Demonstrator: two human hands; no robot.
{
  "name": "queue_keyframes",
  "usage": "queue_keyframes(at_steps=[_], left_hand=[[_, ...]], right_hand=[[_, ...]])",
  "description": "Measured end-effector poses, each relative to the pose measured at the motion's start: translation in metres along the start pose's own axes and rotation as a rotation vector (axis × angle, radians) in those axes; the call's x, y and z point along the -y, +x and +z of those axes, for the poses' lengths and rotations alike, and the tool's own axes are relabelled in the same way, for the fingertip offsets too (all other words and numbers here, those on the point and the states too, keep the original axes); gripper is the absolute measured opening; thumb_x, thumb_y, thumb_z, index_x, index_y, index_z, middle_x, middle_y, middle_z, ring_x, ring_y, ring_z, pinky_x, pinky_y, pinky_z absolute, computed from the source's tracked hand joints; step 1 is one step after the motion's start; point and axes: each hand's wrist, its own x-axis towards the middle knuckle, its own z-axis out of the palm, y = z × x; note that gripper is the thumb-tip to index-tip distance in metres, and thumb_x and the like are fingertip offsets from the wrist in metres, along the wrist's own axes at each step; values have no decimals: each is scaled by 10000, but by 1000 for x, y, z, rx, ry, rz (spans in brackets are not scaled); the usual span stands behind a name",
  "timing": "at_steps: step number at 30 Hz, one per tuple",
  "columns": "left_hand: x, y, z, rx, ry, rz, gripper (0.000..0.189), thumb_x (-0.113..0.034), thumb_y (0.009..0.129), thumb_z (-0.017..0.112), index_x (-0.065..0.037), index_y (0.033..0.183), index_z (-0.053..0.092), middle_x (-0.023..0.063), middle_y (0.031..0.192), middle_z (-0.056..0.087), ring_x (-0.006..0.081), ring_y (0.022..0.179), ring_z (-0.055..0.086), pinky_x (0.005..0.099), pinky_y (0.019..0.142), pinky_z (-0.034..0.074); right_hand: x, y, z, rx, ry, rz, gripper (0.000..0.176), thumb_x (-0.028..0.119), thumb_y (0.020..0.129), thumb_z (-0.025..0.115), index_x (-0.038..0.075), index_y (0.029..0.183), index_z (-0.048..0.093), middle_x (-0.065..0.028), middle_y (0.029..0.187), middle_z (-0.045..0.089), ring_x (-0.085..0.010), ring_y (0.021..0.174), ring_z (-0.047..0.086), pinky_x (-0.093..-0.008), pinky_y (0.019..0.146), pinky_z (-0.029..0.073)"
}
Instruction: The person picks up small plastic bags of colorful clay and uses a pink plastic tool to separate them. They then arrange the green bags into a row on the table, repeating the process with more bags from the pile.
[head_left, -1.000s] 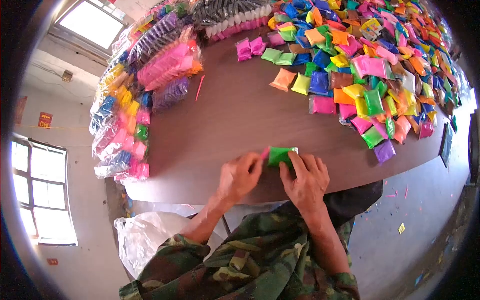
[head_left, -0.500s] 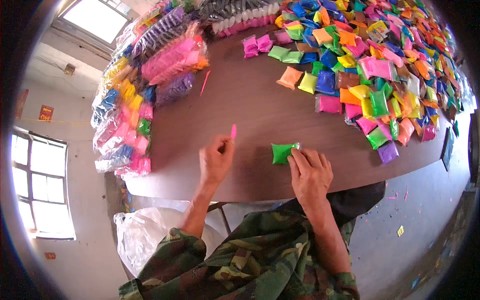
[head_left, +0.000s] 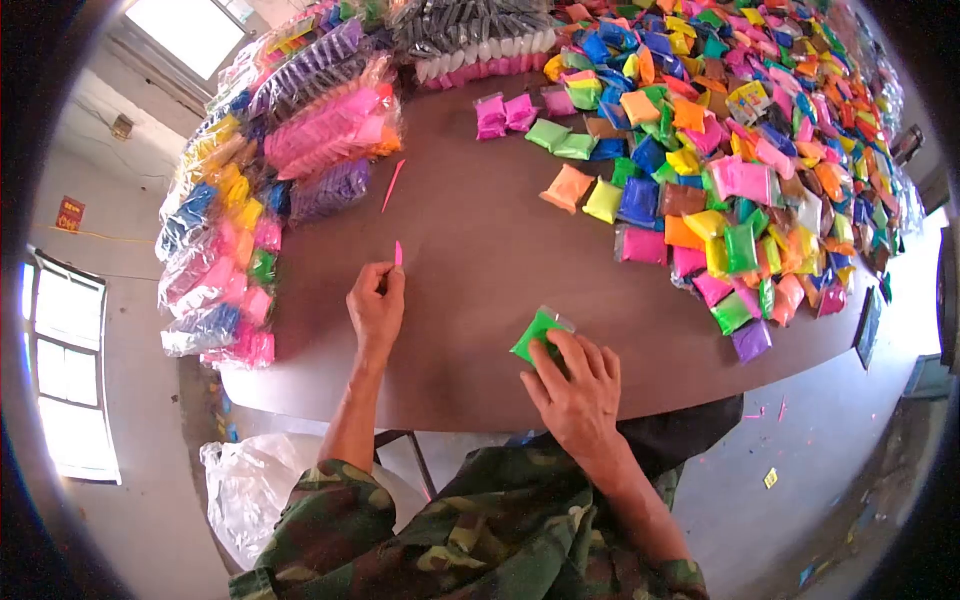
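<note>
Upright between the thumb and fingers of my left hand [head_left: 377, 305] is a small pink plastic clay knife [head_left: 398, 253], its lower part hidden in the grip. My right hand [head_left: 578, 390] has its thumb and fingers on a small green clay packet [head_left: 541, 334], which lies tilted on the brown table [head_left: 455, 340] with a clear plastic edge at its upper right. Another thin pink plastic tool [head_left: 393, 186] lies on the table beyond my left hand.
A large heap of colourful clay packets [head_left: 685, 200] covers the right and far right of the table. Bundled bags of pink, purple and other coloured pieces [head_left: 325, 135] line the left side. A white plastic bag [head_left: 250, 490] sits below the table's front edge.
My left hand has moved leftward with the pink knife, away from my right hand. The green packet has turned and shifted slightly left and nearer under my right hand. The view has shifted too.
</note>
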Motion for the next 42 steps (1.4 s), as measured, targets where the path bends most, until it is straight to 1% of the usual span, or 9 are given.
queue_keyframes(at_steps=[9, 14, 15, 19, 23, 25, 29, 37, 42], left_hand=[[1, 0, -2, 27, -131, -237, 179, -178, 1029, 761, -1, 1048, 747, 31, 819, 721, 107, 715, 643, 299, 680, 530], [8, -1, -5, 42, -161, -191, 173, -171, 1050, 741, 1, 1048, 743, 15, 822, 699, 80, 721, 638, 277, 647, 517], [13, -1, -3, 50, -163, -156, 172, -173, 1056, 736, -1, 1050, 742, 10, 823, 695, 75, 723, 637, 270, 636, 512], [0, 2, -9, 82, -203, -252, 166, -186, 1076, 723, -21, 1074, 738, -6, 829, 678, 60, 712, 615, 243, 581, 477], [15, 3, -9, 100, -236, -264, 154, -190, 1079, 723, -37, 1073, 734, -13, 828, 669, 47, 692, 586, 232, 552, 446], [9, 3, -9, 90, -214, -254, 154, -196, 1075, 725, -44, 1047, 726, -16, 806, 651, 41, 667, 558, 232, 540, 427], [2, 4, -10, 102, -220, -295, 175, -218, 1064, 735, -43, 1051, 728, -14, 780, 639, 48, 646, 546, 235, 535, 425], [5, 3, -6, 112, -231, -293, 174, -195, 1063, 745, -23, 1081, 739, -12, 837, 668, 44, 696, 571, 234, 564, 445], [14, 4, -4, 76, -184, -215, 172, -175, 1072, 730, -4, 1092, 743, 0, 869, 697, 65, 772, 624, 251, 631, 497]], right_hand=[[-2, 64, 54, 36, 95, -150, 365, 81, 889, 765, 87, 1253, 754, -109, 1329, 676, -303, 1264, 669, -495, 1101, 496], [9, 84, 79, 33, 178, -201, 299, 68, 900, 705, 73, 1194, 762, -98, 1327, 703, -310, 1254, 685, -473, 1073, 519], [7, 82, 88, 96, 191, -217, 411, 60, 882, 688, 79, 1290, 731, -136, 1422, 678, -326, 1349, 643, -491, 1136, 492], [13, 86, 87, 33, 193, -252, 395, 112, 884, 730, 82, 1277, 728, -112, 1413, 661, -311, 1308, 651, -487, 1116, 492], [1, 82, 41, -49, 205, -166, 321, 170, 926, 767, 106, 1239, 731, -100, 1361, 668, -312, 1206, 675, -506, 1039, 500], [-21, 77, -4, -65, 48, 3, 291, 142, 930, 764, 118, 1218, 732, -106, 1288, 702, -319, 1156, 697, -526, 989, 521], [-113, 72, -83, -421, -264, 247, 295, 205, 967, 765, 96, 1238, 723, -141, 1229, 751, -376, 1099, 722, -536, 950, 558], [-159, 85, -124, -100, -494, 688, 375, 254, 963, 782, 62, 1275, 701, -164, 1230, 762, -392, 1133, 736, -541, 901, 574], [-121, 87, -127, -125, -385, 477, 351, 214, 913, 821, 75, 1221, 728, -152, 1174, 747, -374, 1104, 727, -521, 906, 570]])
